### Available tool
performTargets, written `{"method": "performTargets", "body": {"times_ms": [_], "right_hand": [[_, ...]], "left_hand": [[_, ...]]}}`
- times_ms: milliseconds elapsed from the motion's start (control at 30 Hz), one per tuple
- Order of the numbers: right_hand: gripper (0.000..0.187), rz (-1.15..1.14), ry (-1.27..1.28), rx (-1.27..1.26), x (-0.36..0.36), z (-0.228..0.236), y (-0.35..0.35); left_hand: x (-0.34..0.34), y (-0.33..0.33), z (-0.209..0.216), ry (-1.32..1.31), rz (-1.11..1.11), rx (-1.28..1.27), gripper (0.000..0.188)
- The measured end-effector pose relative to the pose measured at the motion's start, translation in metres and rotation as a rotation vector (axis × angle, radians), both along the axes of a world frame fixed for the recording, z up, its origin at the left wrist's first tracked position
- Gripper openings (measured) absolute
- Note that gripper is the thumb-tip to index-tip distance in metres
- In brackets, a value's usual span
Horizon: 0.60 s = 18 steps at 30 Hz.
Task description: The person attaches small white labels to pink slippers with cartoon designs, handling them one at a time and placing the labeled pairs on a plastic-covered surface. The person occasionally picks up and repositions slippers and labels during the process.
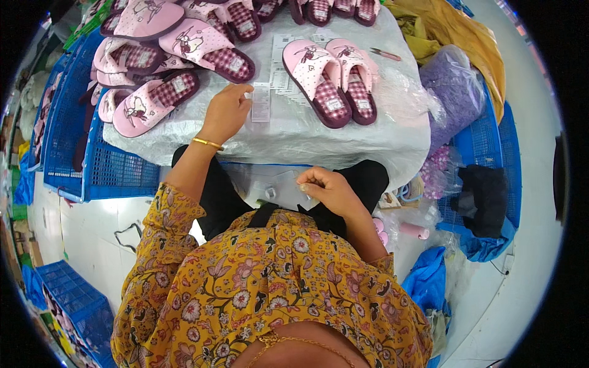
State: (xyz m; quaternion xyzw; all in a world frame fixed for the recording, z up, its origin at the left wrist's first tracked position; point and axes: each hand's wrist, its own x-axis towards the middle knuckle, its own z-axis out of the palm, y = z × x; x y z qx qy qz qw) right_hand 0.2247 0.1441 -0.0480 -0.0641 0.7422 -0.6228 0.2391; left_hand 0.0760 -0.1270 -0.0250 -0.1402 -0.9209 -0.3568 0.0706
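Note:
My left hand (228,111) rests on the plastic-covered table (208,146), its fingers drawn together beside a narrow white label strip (261,103); what the fingertips hold, if anything, is hidden. Low over my lap, my right hand (328,189) is closed in a pinch on something small and pale that I cannot make out. A pair of pink slippers (310,64) with dark checked insoles stands on printed paper sheets (283,81), to the right of the strip. More pink slippers (147,105) are heaped left of my left hand.
Small snips (386,55) lie right of the slipper pair. Blue crates (123,168) stand against the table's left side. On the right are a bagged purple fluffy bundle (453,92), a yellow cloth (457,30) and a black cloth (483,199) over a blue crate.

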Motion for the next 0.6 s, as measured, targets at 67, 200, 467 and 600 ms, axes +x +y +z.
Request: {"method": "performTargets", "body": {"times_ms": [67, 200, 467, 600], "right_hand": [[0.016, -0.006, -0.013, -0.021, 0.000, -0.004, 0.001], [0.017, -0.009, -0.002, 0.006, -0.003, -0.006, 0.007], [0.016, -0.141, -0.013, -0.084, -0.004, -0.010, 0.020], [0.016, -0.223, 0.020, -0.103, -0.008, -0.010, 0.021]], "left_hand": [[-0.003, 0.001, -0.006, -0.057, 0.045, -0.053, 0.039], [-0.018, 0.010, -0.008, -0.130, 0.101, -0.163, 0.046], [-0.033, 0.020, 0.005, -0.087, 0.072, -0.204, 0.035], [-0.050, 0.024, -0.009, 0.088, -0.013, -0.160, 0.034]]}}
